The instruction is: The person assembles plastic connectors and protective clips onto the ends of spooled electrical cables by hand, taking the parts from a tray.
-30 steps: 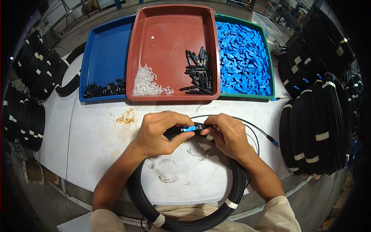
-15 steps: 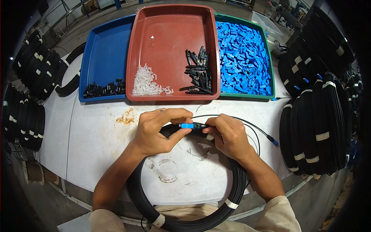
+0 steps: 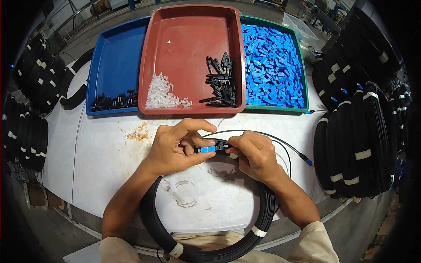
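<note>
A small blue fibre-optic connector [image 3: 207, 149] with a black rear part lies level between my hands. My left hand [image 3: 169, 149] pinches its blue housing between the thumb and a bent finger, while the index finger is raised clear above it. At the black rear end, my right hand [image 3: 255, 153] is closed on the connector's tail where the cable enters; the fingertips partly hide it. Below both hands a coil of black cable [image 3: 151, 210], bound with white tape, rests on the table edge and against my lap. Another blue-tipped cable end [image 3: 308, 161] lies to the right.
Behind my hands stand a blue tray [image 3: 116, 65] with black pieces, a red tray [image 3: 188, 35] with clear sleeves and black connector parts, and a green tray [image 3: 305, 92] full of blue housings. Taped cable coils [image 3: 355, 149] are stacked on the right, more coils [image 3: 26, 131] on the left.
My left hand's index finger has lifted off the connector, and another finger has come against the blue housing beside the thumb. The connector sits slightly lower; the whole view has shifted a little.
</note>
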Demonstrator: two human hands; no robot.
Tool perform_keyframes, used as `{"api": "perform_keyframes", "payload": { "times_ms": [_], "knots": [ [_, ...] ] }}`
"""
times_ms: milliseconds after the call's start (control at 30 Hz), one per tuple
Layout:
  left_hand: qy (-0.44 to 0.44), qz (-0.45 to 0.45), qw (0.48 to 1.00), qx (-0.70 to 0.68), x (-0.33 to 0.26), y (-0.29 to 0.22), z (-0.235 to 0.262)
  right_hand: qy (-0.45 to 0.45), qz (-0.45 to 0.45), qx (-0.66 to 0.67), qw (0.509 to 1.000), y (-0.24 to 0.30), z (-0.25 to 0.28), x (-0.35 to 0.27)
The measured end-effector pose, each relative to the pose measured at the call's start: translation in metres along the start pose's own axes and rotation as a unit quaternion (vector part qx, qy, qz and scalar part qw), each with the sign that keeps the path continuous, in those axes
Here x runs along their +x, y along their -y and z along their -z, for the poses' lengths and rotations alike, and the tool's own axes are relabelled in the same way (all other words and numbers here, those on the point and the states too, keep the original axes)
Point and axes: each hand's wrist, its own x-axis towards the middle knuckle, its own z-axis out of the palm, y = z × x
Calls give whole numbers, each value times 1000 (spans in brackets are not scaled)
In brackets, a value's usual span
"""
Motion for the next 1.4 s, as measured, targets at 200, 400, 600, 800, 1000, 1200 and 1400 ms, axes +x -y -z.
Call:
{"api": "perform_keyframes", "payload": {
  "times_ms": [200,400,600,800,1000,1200,1400],
  "knots": [
    [19,24,999,15,0,-2,0,14,2,-2,1000,-1,-1,-2],
    [34,-1,999,38,0,2,1,34,3,-7,999,0,-1,-1],
    [-4,-17,1000,-5,-2,6,-4,8,5,-8,1000,0,1,-2],
    [-10,-26,1000,14,-2,5,-3,12,13,-26,999,0,1,-3],
    [-17,-30,999,4,-3,6,-4,6,16,-33,999,-1,1,-3],
    [-8,-43,998,34,0,5,-4,2,17,-38,999,0,-2,-3],
    [-14,-43,999,18,-3,6,-2,2,6,-45,999,1,2,-3]
  ]
}}
